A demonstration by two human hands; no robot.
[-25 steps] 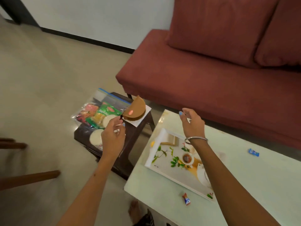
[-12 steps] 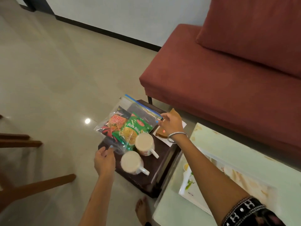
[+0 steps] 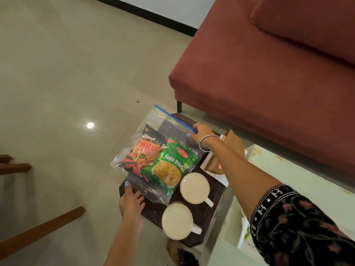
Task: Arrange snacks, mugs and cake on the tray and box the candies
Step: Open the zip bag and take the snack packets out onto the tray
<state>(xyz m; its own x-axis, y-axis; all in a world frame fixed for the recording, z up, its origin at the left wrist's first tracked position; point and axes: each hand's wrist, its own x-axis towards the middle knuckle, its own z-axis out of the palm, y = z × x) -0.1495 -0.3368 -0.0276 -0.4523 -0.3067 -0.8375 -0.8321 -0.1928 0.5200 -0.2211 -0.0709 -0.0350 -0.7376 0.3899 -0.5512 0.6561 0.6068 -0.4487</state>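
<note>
On the low dark stool (image 3: 194, 217), the right hand (image 3: 201, 134) pinches the snack bag (image 3: 153, 150) at its zip edge; the left hand (image 3: 130, 203) lies flat-fingered against its near corner. Lifted carelessly, the bag could sweep the two full mugs (image 3: 194, 188) just beside it; they might spill.

Glossy beige tiled floor (image 3: 67, 73), red sofa (image 3: 269, 83), white wall with dark skirting (image 3: 153, 14), perhaps wooden chair legs (image 3: 38, 231) left.

Dark wooden side table (image 3: 206, 214) bearing a clear zip bag (image 3: 153, 146) of snack packets, two cream-filled mugs (image 3: 194, 188), and a cake (image 3: 233, 150) on white paper (image 3: 217, 174).
</note>
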